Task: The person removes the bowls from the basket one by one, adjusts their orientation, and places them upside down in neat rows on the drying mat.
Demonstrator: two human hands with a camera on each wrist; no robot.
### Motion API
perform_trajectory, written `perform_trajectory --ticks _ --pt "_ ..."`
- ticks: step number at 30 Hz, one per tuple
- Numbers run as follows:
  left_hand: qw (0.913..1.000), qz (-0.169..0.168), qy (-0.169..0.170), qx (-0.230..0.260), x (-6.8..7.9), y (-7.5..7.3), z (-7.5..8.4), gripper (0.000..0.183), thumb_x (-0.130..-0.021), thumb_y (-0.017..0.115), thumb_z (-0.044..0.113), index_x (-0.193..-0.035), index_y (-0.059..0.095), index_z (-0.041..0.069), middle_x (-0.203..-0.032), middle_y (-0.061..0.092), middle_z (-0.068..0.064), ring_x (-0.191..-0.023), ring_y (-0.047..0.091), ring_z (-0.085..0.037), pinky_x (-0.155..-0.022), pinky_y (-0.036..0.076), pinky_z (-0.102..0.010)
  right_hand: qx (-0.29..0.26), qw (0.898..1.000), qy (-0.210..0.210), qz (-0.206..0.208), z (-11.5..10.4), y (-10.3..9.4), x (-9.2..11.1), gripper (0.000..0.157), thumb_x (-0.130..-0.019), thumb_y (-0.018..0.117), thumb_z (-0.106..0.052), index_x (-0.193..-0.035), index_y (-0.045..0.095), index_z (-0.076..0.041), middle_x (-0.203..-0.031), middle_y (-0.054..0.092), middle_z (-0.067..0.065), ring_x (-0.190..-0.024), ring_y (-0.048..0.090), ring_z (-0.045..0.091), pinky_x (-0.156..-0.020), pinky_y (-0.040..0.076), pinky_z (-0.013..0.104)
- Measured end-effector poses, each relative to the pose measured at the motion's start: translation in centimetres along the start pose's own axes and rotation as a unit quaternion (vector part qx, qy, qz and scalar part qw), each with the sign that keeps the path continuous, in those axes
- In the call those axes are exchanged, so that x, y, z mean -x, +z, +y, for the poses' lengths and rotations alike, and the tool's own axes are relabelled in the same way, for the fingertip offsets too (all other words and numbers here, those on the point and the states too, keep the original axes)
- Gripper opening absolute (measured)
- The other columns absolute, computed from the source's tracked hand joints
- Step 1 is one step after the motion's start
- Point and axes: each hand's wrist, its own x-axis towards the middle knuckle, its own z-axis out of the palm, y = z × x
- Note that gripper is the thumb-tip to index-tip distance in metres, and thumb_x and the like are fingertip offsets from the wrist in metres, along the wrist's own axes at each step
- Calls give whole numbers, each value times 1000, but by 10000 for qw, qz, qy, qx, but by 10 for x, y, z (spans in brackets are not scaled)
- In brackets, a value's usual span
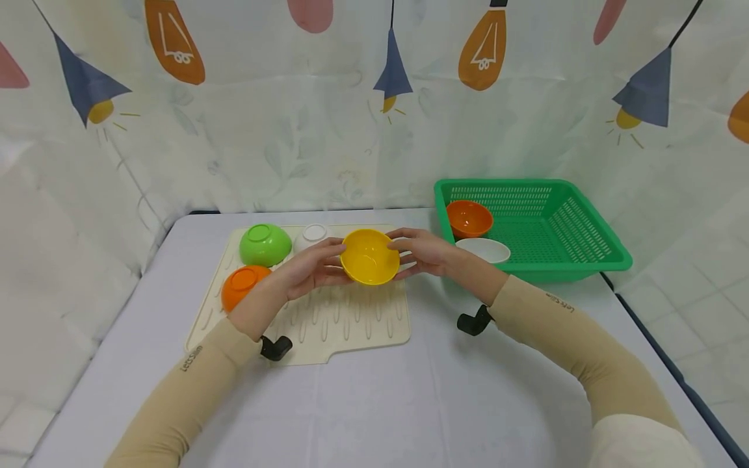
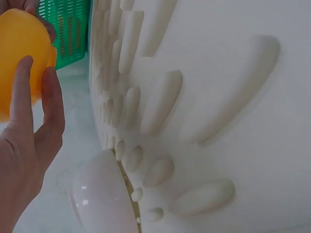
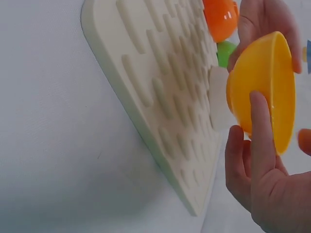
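Pale cloth printed with hanging lamps forms the backdrop, and a white-covered table fills the space below it. On the left lies a ridged cream mat bearing three overturned bowls: a green bowl, an orange bowl and a white bowl, all with their bases up. To the right stands a green basket, with a red-orange bowl in its left part and a white dish at its near-left corner.

Between them, raised above the mat's far right part, is the yellow bowl — tilted so that its mouth faces the head camera. The left hand grasps it by one side, fingers against the outer wall. The right hand holds the opposite side, fingertips on the outside and thumb close by the rim; whether that thumb presses the rim, I cannot tell.

I judge the step in hand to be a two-handed carry or turn of the bowl — which way it is headed, the pictures do not settle. Either way, the next move seems to call for matched pressure from both sides and a controlled tilt, since the glossy, rounded wall could slip.
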Motion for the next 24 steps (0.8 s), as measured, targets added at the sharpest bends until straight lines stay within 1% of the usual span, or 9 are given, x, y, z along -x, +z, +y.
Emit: perform_trajectory --ticks 4,7,10,13,16,19,20,22,24 --pt "9988 67 313 -368 1 0 1 51 -106 58 16 -151 36 8 -141 49 -26 -114 64 -38 -100 51 -53 -151 9998 90 -95 0 -3 0 53 -108 51 -40 -150 44 -7 -143 49 19 -123 56 39 -86 60 48" --pt "9931 212 632 -968 3 -1 2 51 -101 67 15 -146 44 10 -140 50 -23 -116 63 -38 -99 51 -54 -291 9993 146 -190 1 -5 1 61 -108 49 -48 -151 42 -6 -142 49 21 -124 55 41 -86 59 49" --pt "9787 306 1011 -1760 5 -1 3 52 -97 74 17 -143 49 13 -139 51 -19 -120 59 -36 -99 53 -50 -375 9988 178 -278 2 -6 3 65 -107 48 -52 -151 41 -5 -141 50 23 -127 55 43 -86 59 50" --pt "9536 428 1485 -2585 9 1 3 53 -92 79 16 -139 53 16 -137 53 -13 -125 56 -31 -99 54 -44 -437 9982 214 -339 3 -7 3 69 -104 50 -56 -150 40 -4 -142 50 24 -130 54 44 -85 59 51" --pt "9203 494 2030 -3308 12 6 2 53 -89 82 10 -135 56 15 -136 54 -8 -126 53 -28 -100 54 -43 -485 9978 247 -379 3 -8 2 75 -102 54 -58 -150 38 -3 -147 46 26 -132 51 44 -85 59 51" --pt "8822 421 2590 -3910 13 11 0 53 -85 84 4 -131 60 14 -134 52 -5 -126 52 -26 -100 53 -47 -485 9977 271 -389 3 -8 2 80 -100 57 -59 -151 35 -2 -151 42 27 -134 50 45 -85 59 51" --pt "8644 375 2797 -4161 13 12 0 52 -84 85 3 -130 62 13 -133 51 -5 -125 52 -26 -101 52 -48 -468 9977 269 -398 3 -8 2 80 -100 58 -59 -151 34 -1 -151 41 27 -134 50 45 -85 59 51" --pt "8238 291 3194 -4675 13 15 -2 51 -82 86 3 -127 65 14 -131 50 -6 -124 51 -27 -103 51 -49 -402 9981 253 -395 3 -7 2 80 -99 59 -58 -151 34 -1 -150 42 25 -133 51 45 -86 59 51" --pt "7736 245 3547 -5245 12 17 -2 50 -81 87 3 -124 67 16 -130 50 -8 -123 50 -29 -102 51 -48 -314 9985 241 -389 2 -7 3 79 -99 59 -58 -151 35 -2 -147 44 23 -130 53 44 -87 59 50"
